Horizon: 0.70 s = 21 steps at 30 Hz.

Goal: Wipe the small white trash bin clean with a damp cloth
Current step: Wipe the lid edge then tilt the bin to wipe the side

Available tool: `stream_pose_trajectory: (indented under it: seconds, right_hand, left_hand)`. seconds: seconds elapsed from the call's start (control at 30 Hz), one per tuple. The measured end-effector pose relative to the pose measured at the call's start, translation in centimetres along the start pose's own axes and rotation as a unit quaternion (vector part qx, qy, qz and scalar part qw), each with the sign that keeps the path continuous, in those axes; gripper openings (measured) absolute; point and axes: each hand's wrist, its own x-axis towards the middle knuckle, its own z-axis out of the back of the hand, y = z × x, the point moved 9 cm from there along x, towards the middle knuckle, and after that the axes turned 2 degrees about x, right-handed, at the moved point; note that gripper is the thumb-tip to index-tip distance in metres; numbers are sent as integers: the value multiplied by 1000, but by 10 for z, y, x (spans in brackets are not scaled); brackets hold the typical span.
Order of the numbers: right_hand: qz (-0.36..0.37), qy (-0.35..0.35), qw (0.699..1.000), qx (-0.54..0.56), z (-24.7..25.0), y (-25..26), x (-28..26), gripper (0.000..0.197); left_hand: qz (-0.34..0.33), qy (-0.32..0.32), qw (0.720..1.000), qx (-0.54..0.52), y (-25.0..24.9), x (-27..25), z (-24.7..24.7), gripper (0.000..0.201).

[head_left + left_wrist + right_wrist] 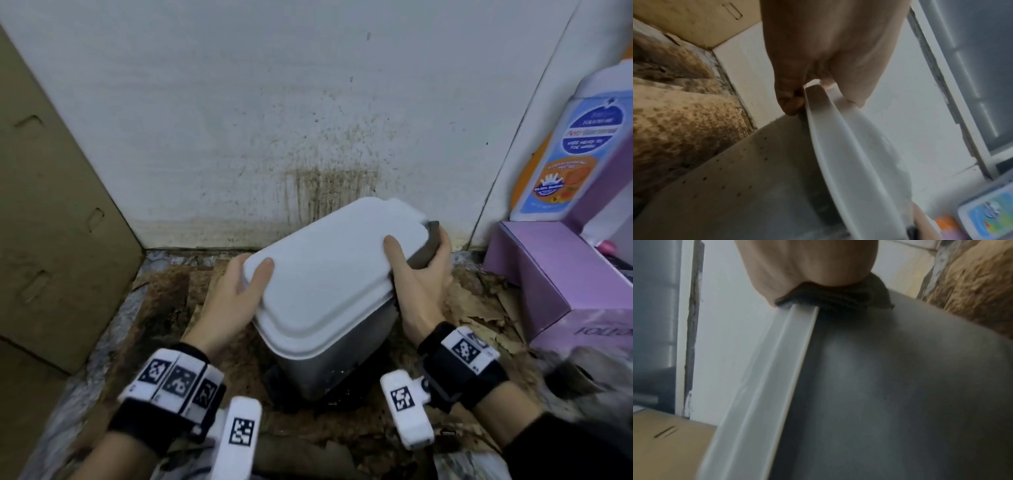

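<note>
The small trash bin (329, 274) has a white lid and a grey-white body, and it leans tilted near the stained wall. My left hand (239, 287) grips the lid's left edge, thumb on top and fingers under the rim (849, 154). My right hand (421, 277) grips the bin's far right corner with its thumb on the lid. Its fingers wrap a dark cloth (426, 250) and press it against the bin. In the right wrist view the cloth (838, 296) is bunched between my palm and the bin wall (900, 386). Dark specks dot the bin's left side (756, 186).
A cardboard box (51, 205) stands close on the left. A purple box (555, 274) and a body-wash bottle (561, 150) crowd the right. The white wall (308, 137) behind is streaked brown. Torn brown paper (222, 359) covers the floor under the bin.
</note>
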Motion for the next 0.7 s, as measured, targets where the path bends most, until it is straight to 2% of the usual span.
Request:
stream_pose_trajectory:
  seconds: [0.1, 0.27, 0.5, 0.6, 0.7]
  right_hand:
    - [2, -32, 999, -12, 4, -1, -28, 97]
    - [6, -26, 1000, -12, -3, -6, -40, 93]
    - [-16, -26, 999, 10, 1, -3, -12, 73]
    - [-15, -10, 1000, 18, 2, 0, 12, 72]
    - [3, 36, 998, 45, 3, 3, 35, 65]
  left_hand:
    - [8, 24, 999, -27, 1, 12, 3, 75]
    - [14, 0, 1000, -11, 6, 24, 11, 90]
    - [31, -35, 999, 11, 22, 11, 7, 94]
    - [7, -54, 998, 35, 19, -1, 3, 102]
    - [-4, -60, 998, 9, 19, -10, -2, 103]
